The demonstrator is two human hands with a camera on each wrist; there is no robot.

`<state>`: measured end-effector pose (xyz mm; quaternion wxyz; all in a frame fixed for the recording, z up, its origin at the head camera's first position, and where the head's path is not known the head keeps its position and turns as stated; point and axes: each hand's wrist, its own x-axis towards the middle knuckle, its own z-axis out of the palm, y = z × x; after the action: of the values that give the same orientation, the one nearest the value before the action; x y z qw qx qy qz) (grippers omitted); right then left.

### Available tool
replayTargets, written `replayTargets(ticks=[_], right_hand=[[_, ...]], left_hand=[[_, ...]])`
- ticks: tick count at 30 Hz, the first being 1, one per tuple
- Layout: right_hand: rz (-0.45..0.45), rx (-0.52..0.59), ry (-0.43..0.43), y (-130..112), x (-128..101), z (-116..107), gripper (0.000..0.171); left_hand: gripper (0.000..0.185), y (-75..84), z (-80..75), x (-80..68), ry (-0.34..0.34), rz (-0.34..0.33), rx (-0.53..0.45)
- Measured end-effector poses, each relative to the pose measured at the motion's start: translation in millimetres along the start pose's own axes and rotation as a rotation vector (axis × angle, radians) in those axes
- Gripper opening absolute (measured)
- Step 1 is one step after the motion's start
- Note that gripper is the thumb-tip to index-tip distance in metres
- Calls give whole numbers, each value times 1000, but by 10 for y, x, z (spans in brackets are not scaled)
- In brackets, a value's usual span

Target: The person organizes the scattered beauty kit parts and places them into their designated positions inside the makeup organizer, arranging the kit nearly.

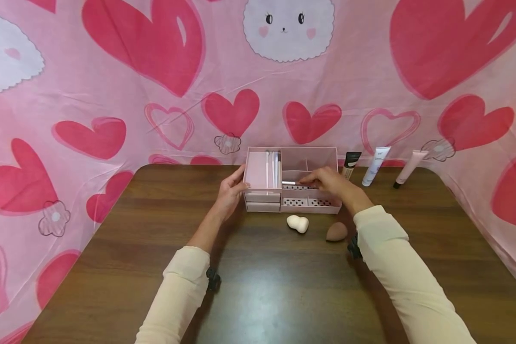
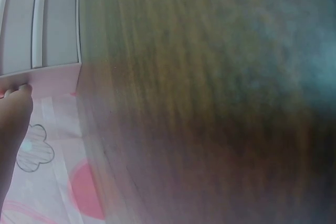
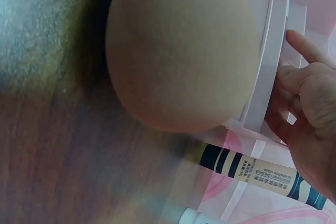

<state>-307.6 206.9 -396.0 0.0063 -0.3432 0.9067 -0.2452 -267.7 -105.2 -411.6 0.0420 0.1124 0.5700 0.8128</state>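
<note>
A pink desk organizer [image 1: 263, 191] stands near the table's back edge, two small drawers at its lower left and dotted-lined compartments on its right. My left hand [image 1: 231, 193] rests against its left side, fingers extended along the wall. In the left wrist view, fingertips [image 2: 25, 88] touch that side panel beside the drawers. Over the middle right compartment, my right hand [image 1: 333, 184] pinches a slim makeup brush [image 1: 289, 183] that lies sideways, its far part hidden by the fingers. Several slim brushes [image 1: 273, 169] stand in a narrow slot at the organizer's centre left.
In front of the organizer lie a white sponge [image 1: 298, 223] and a brown sponge [image 1: 337, 232]. To its right stand a black-and-beige tube [image 1: 350, 162], a white tube [image 1: 375, 167] and a pink tube [image 1: 409, 168]. A pink heart-patterned cloth [image 1: 275, 76] hangs behind the wooden table [image 1: 258, 286].
</note>
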Motion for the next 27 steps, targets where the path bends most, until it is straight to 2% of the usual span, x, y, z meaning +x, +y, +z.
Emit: replayTargets(ticks=[5, 10, 21, 27], right_hand=[[3, -23, -45, -9, 30, -30, 43], [53, 3, -115, -18, 63, -56, 46], [55, 10, -143, -6, 119, -69, 42], [74, 10, -190, 3, 134, -93, 40]], left_hand=[[67, -6, -7, 8, 0, -1, -4], [67, -3, -1, -5, 2, -8, 4], [67, -7, -11, -1, -6, -13, 9], [68, -9, -8, -1, -5, -18, 9]])
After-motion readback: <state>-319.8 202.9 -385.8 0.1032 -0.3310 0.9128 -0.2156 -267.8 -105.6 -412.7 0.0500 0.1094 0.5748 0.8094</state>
